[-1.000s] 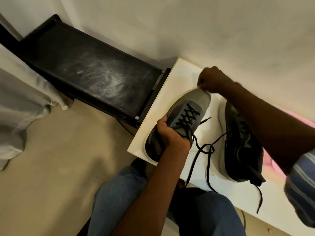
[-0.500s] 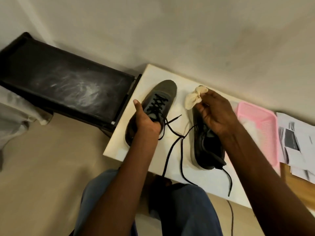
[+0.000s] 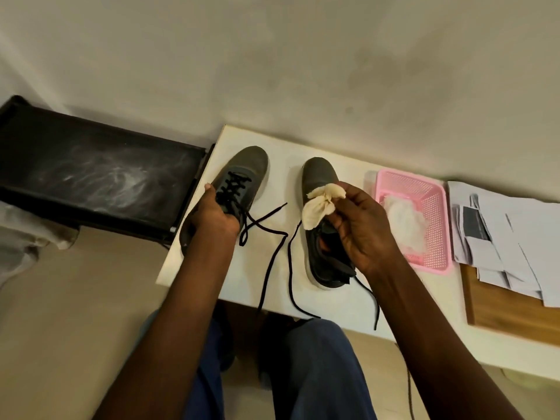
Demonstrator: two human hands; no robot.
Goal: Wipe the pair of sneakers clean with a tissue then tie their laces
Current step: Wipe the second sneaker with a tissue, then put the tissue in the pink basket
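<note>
Since half a second ago we've pulled the tissue (image 3: 322,206) off the toe; it's now bunched in our right hand (image 3: 362,225), fingers pinched on it, above the right sneaker (image 3: 321,177). Left hand (image 3: 213,215) fingers clamp the left sneaker (image 3: 248,165) at its laces (image 3: 272,256), both shoes on the tabletop (image 3: 242,286), untied. Still the wiping step, we judge; next wipe needs the tissue pressed back on. Pink basket (image 3: 424,189) sits beside.
</note>
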